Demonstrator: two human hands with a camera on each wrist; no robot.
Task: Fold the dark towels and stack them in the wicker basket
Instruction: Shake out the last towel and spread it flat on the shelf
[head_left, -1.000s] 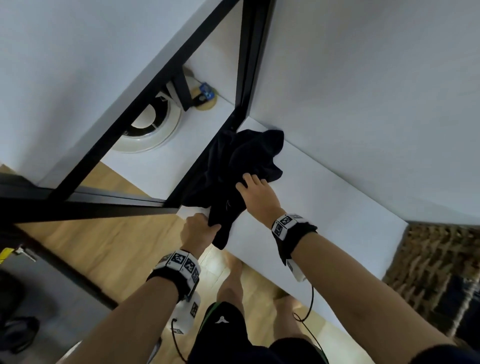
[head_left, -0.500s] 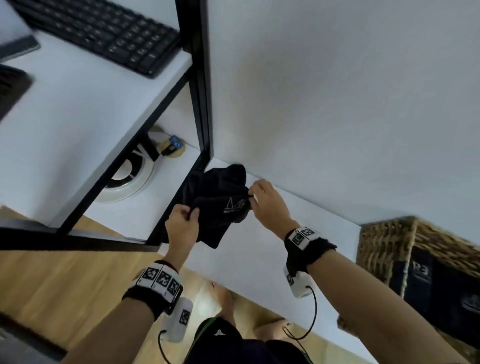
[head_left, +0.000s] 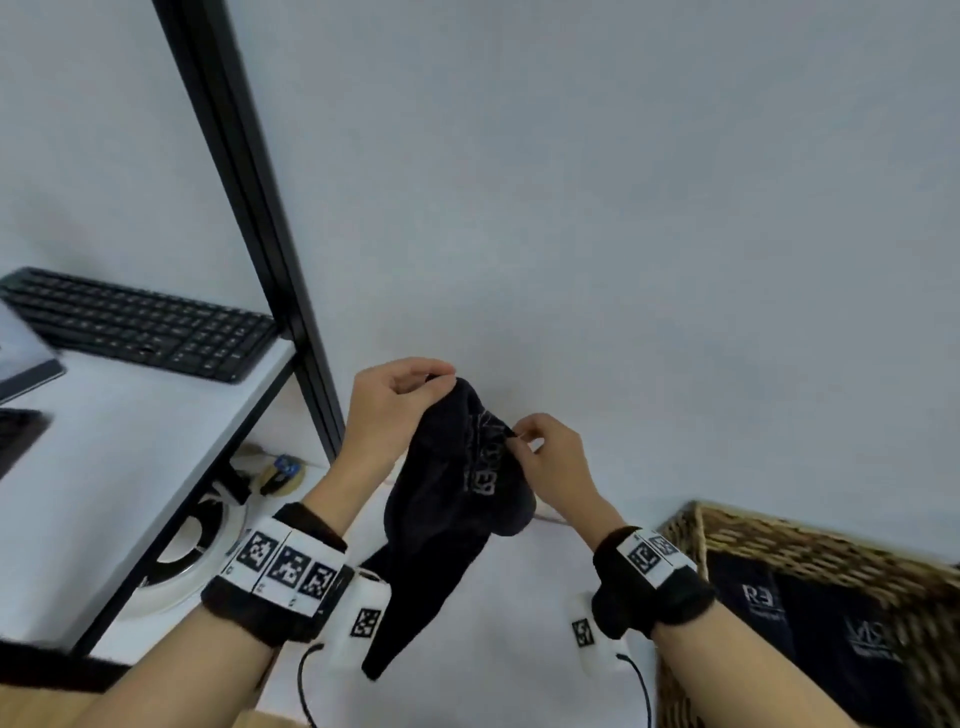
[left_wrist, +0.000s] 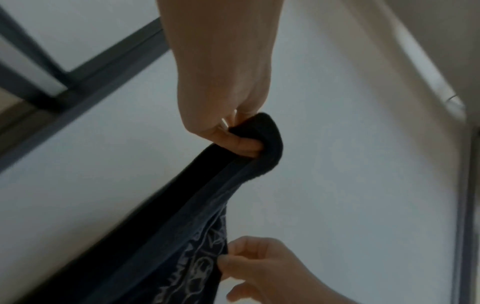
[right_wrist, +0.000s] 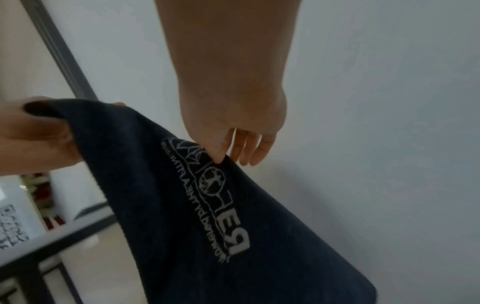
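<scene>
A dark towel (head_left: 452, 499) with white lettering hangs in the air in front of the white wall, bunched and unfolded. My left hand (head_left: 395, 400) pinches its top corner, which the left wrist view shows as the towel (left_wrist: 182, 226) clamped between thumb and fingers of the left hand (left_wrist: 233, 131). My right hand (head_left: 540, 457) pinches the upper edge a little lower and to the right; in the right wrist view the right hand (right_wrist: 228, 152) nips the towel (right_wrist: 207, 226) beside the lettering. The wicker basket (head_left: 800, 551) stands at the lower right with folded dark towels (head_left: 810, 629) inside.
A white desk (head_left: 119, 447) with a black keyboard (head_left: 140, 327) is on the left, bounded by a black metal post (head_left: 244, 197). A white low shelf (head_left: 498, 623) runs under the towel. A round white device (head_left: 192, 551) sits beneath the desk.
Both hands have lifted the towel off the low shelf into the air. The left hand now holds its corner higher than the right. The view has tilted up and the basket came into sight.
</scene>
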